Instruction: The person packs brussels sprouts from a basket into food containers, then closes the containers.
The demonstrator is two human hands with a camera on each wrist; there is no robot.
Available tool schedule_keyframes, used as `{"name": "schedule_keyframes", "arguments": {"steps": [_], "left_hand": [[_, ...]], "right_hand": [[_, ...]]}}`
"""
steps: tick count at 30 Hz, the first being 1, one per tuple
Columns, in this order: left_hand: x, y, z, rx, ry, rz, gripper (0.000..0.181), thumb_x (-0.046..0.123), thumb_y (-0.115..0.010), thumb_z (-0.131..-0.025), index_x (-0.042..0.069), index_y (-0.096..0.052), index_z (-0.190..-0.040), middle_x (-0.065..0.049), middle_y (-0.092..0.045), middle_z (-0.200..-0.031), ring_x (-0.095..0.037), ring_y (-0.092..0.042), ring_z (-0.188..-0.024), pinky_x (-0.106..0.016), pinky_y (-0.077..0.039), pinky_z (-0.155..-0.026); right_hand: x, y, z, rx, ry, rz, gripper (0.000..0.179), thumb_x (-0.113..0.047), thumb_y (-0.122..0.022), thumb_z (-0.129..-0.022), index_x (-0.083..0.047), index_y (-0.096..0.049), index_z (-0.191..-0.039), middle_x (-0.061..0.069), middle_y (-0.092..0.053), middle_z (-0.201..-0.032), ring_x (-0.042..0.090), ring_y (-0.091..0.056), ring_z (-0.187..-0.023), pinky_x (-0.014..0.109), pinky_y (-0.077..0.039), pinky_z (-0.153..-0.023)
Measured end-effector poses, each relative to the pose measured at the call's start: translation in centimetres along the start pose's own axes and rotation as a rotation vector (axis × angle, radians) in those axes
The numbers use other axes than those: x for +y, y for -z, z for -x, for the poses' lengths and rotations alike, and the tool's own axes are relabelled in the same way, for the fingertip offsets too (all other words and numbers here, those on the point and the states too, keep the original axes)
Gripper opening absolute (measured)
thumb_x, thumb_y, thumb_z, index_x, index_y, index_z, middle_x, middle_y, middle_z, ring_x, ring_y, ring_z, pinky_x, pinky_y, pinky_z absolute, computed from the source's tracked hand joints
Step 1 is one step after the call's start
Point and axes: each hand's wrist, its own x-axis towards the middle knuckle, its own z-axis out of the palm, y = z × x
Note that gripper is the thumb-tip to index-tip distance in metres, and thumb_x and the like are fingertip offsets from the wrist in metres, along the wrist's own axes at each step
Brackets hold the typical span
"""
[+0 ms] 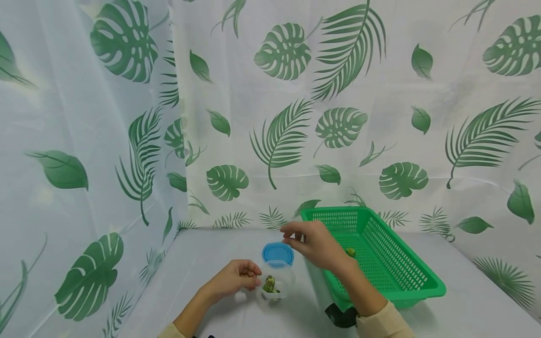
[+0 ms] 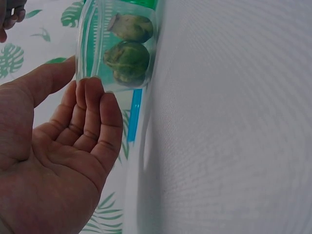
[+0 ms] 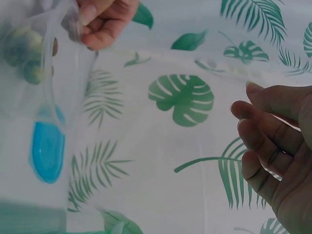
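A small clear plastic container (image 1: 285, 281) stands on the white table, with a few Brussels sprouts (image 2: 127, 58) inside. My left hand (image 1: 236, 280) is at its left side; thumb and fingertips (image 2: 95, 84) pinch the rim in the left wrist view. Just behind the container lies a blue lid (image 1: 277, 253). Raised over the table between lid and basket, my right hand (image 1: 313, 241) holds nothing, its fingers (image 3: 263, 146) loosely bent and the thumb apart from them. One more Brussels sprout (image 1: 351, 252) lies in the green basket (image 1: 405, 253), partly behind the right forearm.
The basket with its perforated walls takes up the right side of the table (image 1: 228, 319). A leaf-patterned curtain (image 1: 296, 141) hangs behind and along the left. A black wrist device (image 1: 340, 315) sits by the right sleeve.
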Motion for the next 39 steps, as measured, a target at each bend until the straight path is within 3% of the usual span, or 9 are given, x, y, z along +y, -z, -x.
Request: {"name": "schedule_keyframes", "arguments": {"steps": [18,33,39], "left_hand": [[-0.1,0.0,-0.1,-0.011,0.0,0.01,0.03,0.012,-0.073,-0.096,-0.008,-0.064,-0.117,-0.002,-0.067,-0.088,-0.014,-0.066,-0.08,-0.031,-0.057,-0.075],[-0.1,0.1,0.0,-0.01,-0.004,0.016,0.03,0.012,-0.072,-0.097,-0.008,-0.065,-0.118,-0.002,-0.067,-0.088,-0.014,-0.066,-0.079,-0.032,-0.057,-0.075],[0.0,0.2,0.1,-0.01,-0.006,0.008,0.03,0.013,-0.072,-0.097,-0.008,-0.065,-0.117,-0.002,-0.067,-0.088,-0.014,-0.065,-0.079,-0.032,-0.057,-0.075]], "right_hand": [[2.6,2.3,-0.3,0.08,-0.051,-0.021,0.019,-0.008,-0.078,-0.093,-0.016,-0.079,-0.11,-0.004,-0.078,-0.104,0.007,-0.063,-0.08,0.024,-0.054,-0.064],[6.3,3.9,-0.9,0.067,-0.153,-0.009,0.018,-0.01,-0.075,-0.096,-0.011,-0.078,-0.114,0.011,-0.077,-0.11,0.019,-0.068,-0.086,0.028,-0.055,-0.068],[7.6,4.2,-0.9,0.044,-0.21,-0.007,0.02,-0.013,-0.075,-0.097,-0.01,-0.077,-0.116,0.01,-0.076,-0.115,0.023,-0.07,-0.091,0.031,-0.057,-0.072]]}}
